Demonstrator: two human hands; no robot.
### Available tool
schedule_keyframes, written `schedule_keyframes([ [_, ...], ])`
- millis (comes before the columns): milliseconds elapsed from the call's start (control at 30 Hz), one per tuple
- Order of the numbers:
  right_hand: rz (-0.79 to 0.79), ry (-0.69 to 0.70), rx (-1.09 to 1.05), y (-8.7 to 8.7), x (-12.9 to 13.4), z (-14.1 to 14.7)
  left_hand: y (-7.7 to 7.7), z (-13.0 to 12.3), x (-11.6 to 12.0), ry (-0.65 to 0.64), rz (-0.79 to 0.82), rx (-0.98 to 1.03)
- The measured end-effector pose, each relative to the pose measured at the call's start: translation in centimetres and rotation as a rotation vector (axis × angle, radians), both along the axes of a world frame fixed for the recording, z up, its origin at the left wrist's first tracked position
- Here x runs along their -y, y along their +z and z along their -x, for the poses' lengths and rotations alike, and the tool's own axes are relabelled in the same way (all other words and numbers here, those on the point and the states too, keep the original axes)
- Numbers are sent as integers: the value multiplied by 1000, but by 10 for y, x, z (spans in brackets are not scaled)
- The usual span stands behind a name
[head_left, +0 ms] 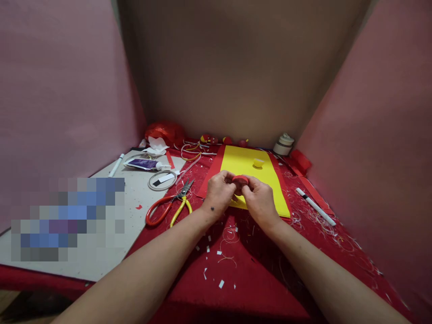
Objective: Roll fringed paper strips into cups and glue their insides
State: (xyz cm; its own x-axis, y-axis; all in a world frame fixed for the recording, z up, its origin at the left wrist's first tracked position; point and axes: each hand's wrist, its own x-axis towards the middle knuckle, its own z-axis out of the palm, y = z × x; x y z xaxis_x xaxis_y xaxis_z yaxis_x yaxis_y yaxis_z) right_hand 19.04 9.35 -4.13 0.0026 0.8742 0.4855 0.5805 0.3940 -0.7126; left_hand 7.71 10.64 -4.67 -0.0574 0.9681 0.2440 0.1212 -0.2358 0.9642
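Between both hands is a small round red piece with a ridged rim (240, 179), possibly of paper; its exact kind cannot be made out. My left hand (219, 193) pinches its left side, and my right hand (261, 200) grips it from the right. Both are held over a stack of yellow sheets (245, 157), which lies on red sheets (216, 170). A small yellow cup-shaped piece (258, 163) rests on the yellow sheets, beyond my right hand. Scissors (182, 194) with one red and one yellow handle lie partly spread, left of my left hand.
A grey board (111, 216) at left carries a purple tube (143, 164), a ring (162, 180) and a white pen (116, 165). Another pen (315, 206) lies right. At the back are a red plastic bag (164, 131) and a lidded pot (284, 144). Paper scraps litter the red cloth (202, 292).
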Motion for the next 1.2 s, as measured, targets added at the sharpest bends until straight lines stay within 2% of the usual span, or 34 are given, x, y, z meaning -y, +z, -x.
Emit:
schedule_keyframes([
  [67,8,0,38,0,0,0,0,0,0,37,-8,-59],
  [167,7,-23,71,0,0,0,0,1,0,111,-102,-227],
  [333,2,-5,14,0,1,1,-1,1,-1,44,-3,-67],
  [500,25,-16,22,1,1,1,0,3,0,68,-116,-199],
  [667,27,17,-37,0,0,1,0,2,0,51,-23,-98],
  [800,27,0,-15,-2,-1,0,1,2,1,102,-158,-253],
  [967,48,41,-121,-4,-3,1,1,2,0,52,-51,-78],
  [1133,55,-10,-32,-3,-4,0,-2,3,-3,111,-145,-253],
  [1200,51,-16,-40,-3,-3,0,-3,4,-3,100,-165,-252],
])
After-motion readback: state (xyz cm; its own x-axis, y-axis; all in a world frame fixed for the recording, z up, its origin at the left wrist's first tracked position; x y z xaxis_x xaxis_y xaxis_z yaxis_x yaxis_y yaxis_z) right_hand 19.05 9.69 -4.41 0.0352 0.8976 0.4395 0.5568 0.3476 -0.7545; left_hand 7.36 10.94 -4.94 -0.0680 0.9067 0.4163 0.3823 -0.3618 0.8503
